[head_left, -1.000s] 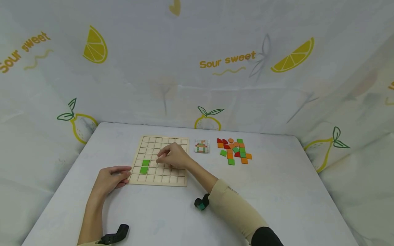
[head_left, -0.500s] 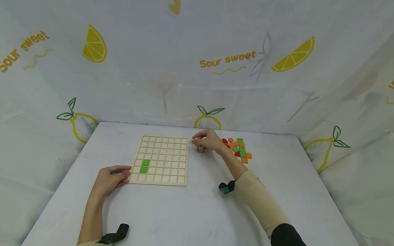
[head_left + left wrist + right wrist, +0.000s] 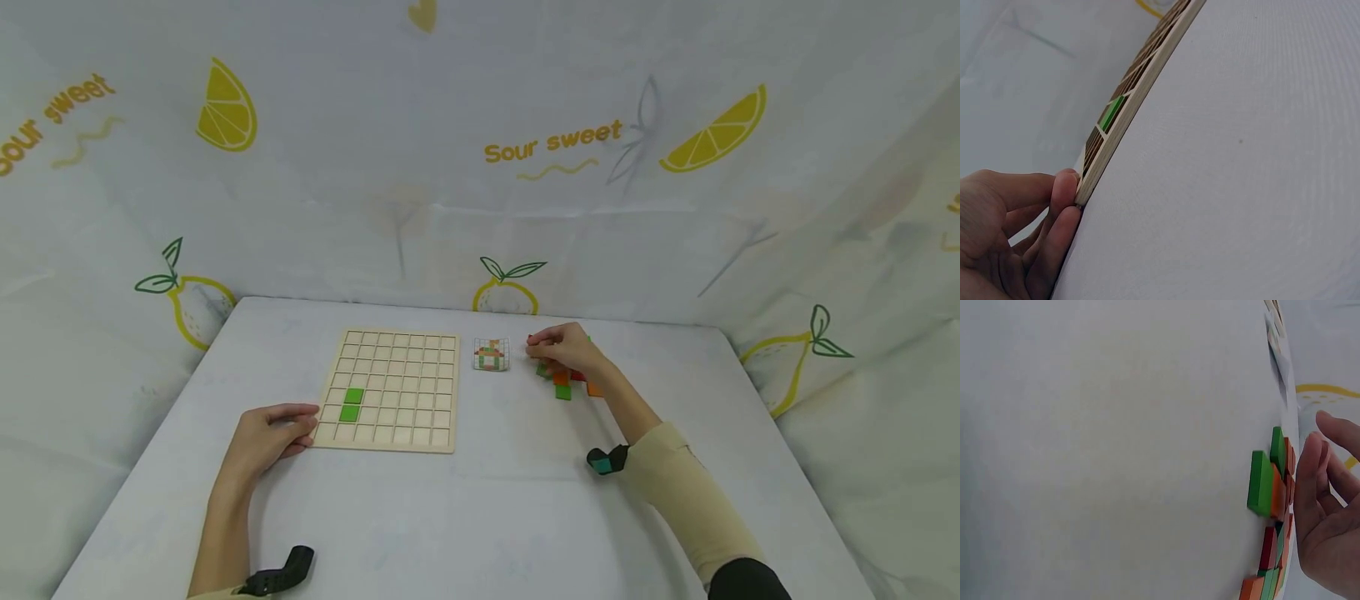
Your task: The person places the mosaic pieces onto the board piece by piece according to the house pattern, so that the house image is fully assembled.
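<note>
Head view, tiles (image 3: 561,379) seemingly beneath right hand (image 3: 567,348)

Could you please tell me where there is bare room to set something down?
There is bare table on the near side of the grid board, between the left forearm and right sleeve, with more to that sleeve's right. Loose tiles crowd beneath the right hand.

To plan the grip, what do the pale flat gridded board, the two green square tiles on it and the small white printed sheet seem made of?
Pale flat gridded board: probably matt wood; streaky tan edge.
Two green square tiles: painted wood or plastic, unclear; smooth, even colour.
Small white printed sheet: likely paper or thin card; looks thin, curved.
</note>
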Action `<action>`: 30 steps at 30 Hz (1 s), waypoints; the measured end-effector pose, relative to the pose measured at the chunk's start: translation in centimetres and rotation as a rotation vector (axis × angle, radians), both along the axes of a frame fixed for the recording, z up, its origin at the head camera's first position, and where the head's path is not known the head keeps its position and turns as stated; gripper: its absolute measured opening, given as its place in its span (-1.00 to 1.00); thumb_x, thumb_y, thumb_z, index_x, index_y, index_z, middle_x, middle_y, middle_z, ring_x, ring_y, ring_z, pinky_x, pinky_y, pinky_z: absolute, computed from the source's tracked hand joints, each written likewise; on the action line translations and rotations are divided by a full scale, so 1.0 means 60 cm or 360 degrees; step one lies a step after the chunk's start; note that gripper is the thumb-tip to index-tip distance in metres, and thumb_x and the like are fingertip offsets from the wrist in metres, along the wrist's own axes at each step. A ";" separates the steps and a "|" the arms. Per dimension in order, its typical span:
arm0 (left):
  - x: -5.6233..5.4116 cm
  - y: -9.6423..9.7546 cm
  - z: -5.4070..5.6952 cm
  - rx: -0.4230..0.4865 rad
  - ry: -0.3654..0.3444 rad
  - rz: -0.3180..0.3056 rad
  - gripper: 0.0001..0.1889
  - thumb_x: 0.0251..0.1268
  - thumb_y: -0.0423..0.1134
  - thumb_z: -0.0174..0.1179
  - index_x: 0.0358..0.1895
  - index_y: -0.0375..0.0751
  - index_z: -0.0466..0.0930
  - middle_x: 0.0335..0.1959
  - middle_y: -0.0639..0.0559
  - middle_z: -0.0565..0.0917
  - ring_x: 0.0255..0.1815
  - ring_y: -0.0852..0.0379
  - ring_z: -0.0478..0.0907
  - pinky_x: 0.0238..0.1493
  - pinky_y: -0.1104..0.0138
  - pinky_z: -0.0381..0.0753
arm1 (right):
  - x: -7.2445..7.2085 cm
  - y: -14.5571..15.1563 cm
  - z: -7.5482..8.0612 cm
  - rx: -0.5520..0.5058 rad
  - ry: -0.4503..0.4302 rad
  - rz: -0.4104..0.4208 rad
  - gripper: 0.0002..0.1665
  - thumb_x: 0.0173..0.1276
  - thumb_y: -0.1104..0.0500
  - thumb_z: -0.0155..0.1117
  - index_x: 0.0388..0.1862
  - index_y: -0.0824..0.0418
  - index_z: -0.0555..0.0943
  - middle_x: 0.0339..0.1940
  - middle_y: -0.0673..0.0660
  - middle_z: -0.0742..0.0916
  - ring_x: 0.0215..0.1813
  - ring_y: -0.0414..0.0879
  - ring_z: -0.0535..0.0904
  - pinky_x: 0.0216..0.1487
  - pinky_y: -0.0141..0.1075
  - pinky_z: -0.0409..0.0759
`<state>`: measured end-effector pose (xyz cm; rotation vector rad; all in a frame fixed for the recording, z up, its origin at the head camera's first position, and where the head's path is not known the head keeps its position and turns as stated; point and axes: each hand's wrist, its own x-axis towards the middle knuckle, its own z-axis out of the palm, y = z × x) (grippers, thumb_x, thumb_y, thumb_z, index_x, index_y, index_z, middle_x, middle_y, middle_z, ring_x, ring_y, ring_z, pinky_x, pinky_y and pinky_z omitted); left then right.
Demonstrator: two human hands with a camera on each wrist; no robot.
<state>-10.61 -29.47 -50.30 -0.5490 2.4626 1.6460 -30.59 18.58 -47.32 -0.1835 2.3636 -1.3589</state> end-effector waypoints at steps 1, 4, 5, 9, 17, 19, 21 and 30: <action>0.000 0.000 0.000 0.0002 -0.0003 0.0001 -0.53 0.50 -0.23 0.39 0.33 -0.44 0.66 -0.20 0.07 0.82 -0.36 0.29 0.76 -0.26 0.44 0.82 | 0.001 0.006 -0.001 0.0014 -0.0016 0.0001 -0.57 0.52 0.06 0.48 0.17 0.34 0.74 -0.32 0.04 0.73 -0.42 -0.15 0.62 -0.30 -0.42 0.74; 0.002 -0.001 0.000 0.0019 -0.0006 -0.0002 -0.51 0.50 -0.22 0.39 0.34 -0.46 0.65 -0.21 0.08 0.82 -0.37 0.29 0.77 -0.27 0.44 0.81 | 0.007 0.022 -0.003 0.0050 -0.0056 0.0009 -0.58 0.52 0.05 0.48 0.16 0.32 0.74 -0.31 0.04 0.73 -0.45 -0.14 0.63 -0.30 -0.42 0.74; 0.002 -0.002 -0.001 0.0024 -0.0007 -0.0002 -0.51 0.50 -0.22 0.39 0.34 -0.46 0.65 -0.21 0.08 0.82 -0.37 0.28 0.77 -0.27 0.43 0.81 | 0.008 0.027 -0.005 0.0060 -0.0060 0.0012 -0.59 0.52 0.05 0.48 0.16 0.32 0.74 -0.30 0.04 0.74 -0.46 -0.14 0.63 -0.30 -0.42 0.74; 0.003 -0.002 -0.001 0.0042 -0.0031 0.0010 -0.52 0.49 -0.23 0.40 0.35 -0.44 0.65 -0.21 0.12 0.81 -0.37 0.28 0.77 -0.26 0.44 0.81 | 0.016 0.043 -0.011 0.0071 -0.0028 0.0038 -0.59 0.51 0.06 0.50 0.14 0.33 0.75 -0.29 0.02 0.71 -0.44 -0.17 0.63 -0.31 -0.44 0.73; 0.003 -0.001 0.000 0.0039 -0.0036 0.0011 -0.53 0.50 -0.25 0.38 0.35 -0.43 0.65 -0.21 0.13 0.80 -0.36 0.28 0.77 -0.25 0.44 0.82 | 0.031 0.059 -0.022 0.0119 0.0054 0.0056 -0.59 0.47 0.09 0.53 0.13 0.35 0.76 -0.34 -0.02 0.66 -0.40 -0.20 0.60 -0.31 -0.46 0.71; 0.003 -0.002 0.000 0.0042 -0.0023 0.0005 -0.52 0.50 -0.25 0.39 0.35 -0.45 0.65 -0.20 0.11 0.80 -0.37 0.28 0.77 -0.26 0.43 0.82 | 0.033 0.059 -0.024 0.0111 0.0069 0.0051 -0.59 0.47 0.10 0.54 0.14 0.36 0.75 -0.34 -0.02 0.67 -0.40 -0.20 0.60 -0.31 -0.47 0.71; 0.003 -0.003 0.001 0.0044 -0.0011 -0.0001 -0.52 0.50 -0.25 0.39 0.35 -0.46 0.64 -0.20 0.09 0.81 -0.37 0.27 0.77 -0.27 0.43 0.81 | 0.035 0.059 -0.025 0.0108 0.0088 0.0049 -0.57 0.45 0.11 0.56 0.14 0.36 0.75 -0.35 0.00 0.65 -0.40 -0.21 0.59 -0.32 -0.47 0.72; 0.000 -0.001 0.001 0.0020 -0.0010 0.0004 -0.52 0.51 -0.24 0.38 0.35 -0.46 0.64 -0.18 0.06 0.82 -0.37 0.28 0.76 -0.27 0.43 0.81 | 0.035 0.054 -0.028 0.0124 0.0148 0.0084 -0.54 0.36 0.17 0.63 0.12 0.41 0.75 -0.37 0.03 0.66 -0.48 -0.23 0.55 -0.41 -0.46 0.66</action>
